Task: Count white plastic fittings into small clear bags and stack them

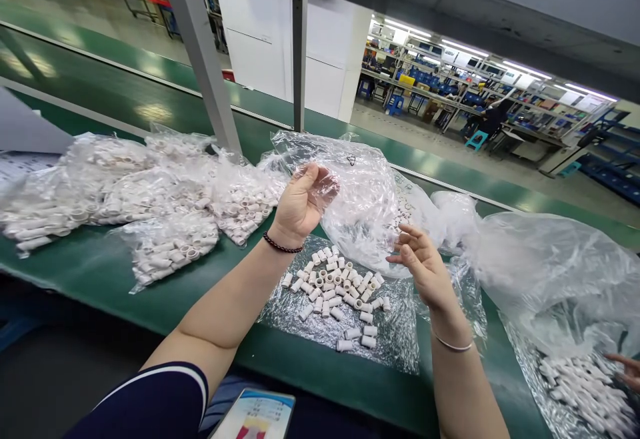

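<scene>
My left hand is raised over the bench and pinches the edge of a clear plastic bag, which spreads to the right of it. My right hand hovers at the bag's lower right side, fingers apart, with nothing visible in it. Whether its fingertips touch the film, I cannot tell. Below and between my hands, many short white tube pieces lie loose on a sheet of clear plastic film.
Filled bags of white tubes lie along the left of the green bench. At right, a large plastic bag lies behind another pile of white pieces, with another person's hand beside it. A grey post rises behind.
</scene>
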The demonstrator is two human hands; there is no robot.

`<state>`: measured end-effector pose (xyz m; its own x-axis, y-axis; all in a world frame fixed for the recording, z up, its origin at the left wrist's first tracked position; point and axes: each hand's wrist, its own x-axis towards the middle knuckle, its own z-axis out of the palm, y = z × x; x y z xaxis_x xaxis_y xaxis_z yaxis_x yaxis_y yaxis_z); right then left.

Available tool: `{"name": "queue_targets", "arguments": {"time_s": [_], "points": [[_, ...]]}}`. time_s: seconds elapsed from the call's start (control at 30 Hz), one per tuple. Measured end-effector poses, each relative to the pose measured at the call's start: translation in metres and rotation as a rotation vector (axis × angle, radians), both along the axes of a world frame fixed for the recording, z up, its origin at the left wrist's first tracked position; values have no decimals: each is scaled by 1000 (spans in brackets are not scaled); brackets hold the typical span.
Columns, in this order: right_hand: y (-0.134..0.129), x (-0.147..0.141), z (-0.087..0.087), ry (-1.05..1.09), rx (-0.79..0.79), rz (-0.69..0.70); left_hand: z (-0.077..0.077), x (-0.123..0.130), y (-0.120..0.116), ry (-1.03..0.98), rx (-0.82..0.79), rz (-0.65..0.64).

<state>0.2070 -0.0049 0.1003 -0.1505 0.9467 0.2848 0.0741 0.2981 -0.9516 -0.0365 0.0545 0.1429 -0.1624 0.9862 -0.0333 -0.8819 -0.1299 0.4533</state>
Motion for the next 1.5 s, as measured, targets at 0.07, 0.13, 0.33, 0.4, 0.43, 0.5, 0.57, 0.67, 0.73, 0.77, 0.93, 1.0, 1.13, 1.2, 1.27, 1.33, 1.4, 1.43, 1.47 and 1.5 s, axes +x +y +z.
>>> {"name": "queue_targets", "arguments": {"time_s": [0.07, 0.13, 0.33, 0.4, 0.43, 0.5, 0.57, 0.67, 0.73, 0.77, 0.93, 1.0, 1.13, 1.2, 1.27, 1.33, 1.4, 1.43, 1.47, 1.5], "points": [[-2, -3, 0, 5, 36, 18, -1, 2, -2, 22, 22, -1], [-4, -5, 0, -4, 76, -2, -2, 5, -3, 41, 48, -13], [-4, 4, 3, 6, 152, -217, 2, -1, -3, 51, 76, 38], [-3, 11, 5, 37, 176, -290, 4, -6, 1, 61, 80, 86], [-2, 15, 7, 54, 189, -320, 5, -9, 3, 60, 81, 106], [0, 23, 9, 84, 214, -365, 6, -14, 6, 46, 88, 139], [0, 28, 10, 105, 230, -395, 6, -16, 9, 34, 99, 154], [0, 32, 13, 119, 241, -438, 4, -16, 11, 63, 123, 162], [-1, 33, 14, 137, 243, -466, 3, -14, 11, 112, 115, 155], [-1, 33, 14, 156, 248, -480, 2, -12, 10, 134, 95, 136], [1, 33, 17, 281, 351, -581, -3, 0, 5, 213, -174, -26], [1, 32, 18, 301, 389, -600, -7, 7, 0, 294, -168, 36], [-2, 23, 15, 233, 409, -523, -15, 20, -20, 710, 245, 50], [-5, 15, 13, 124, 424, -444, -18, 27, -35, 996, 518, -161], [-9, 7, 10, -40, 472, -381, -20, 35, -49, 1236, 688, -278], [-13, 1, 9, -195, 560, -345, -23, 43, -59, 1428, 751, -243], [-16, -4, 9, -281, 646, -324, -27, 49, -64, 1578, 765, -210], [-17, -5, 10, -296, 672, -314, -30, 51, -64, 1648, 771, -199], [-19, -6, 11, -300, 685, -302, -32, 53, -64, 1713, 772, -174], [-20, -6, 12, -299, 689, -290, -35, 54, -63, 1771, 775, -129]]}}
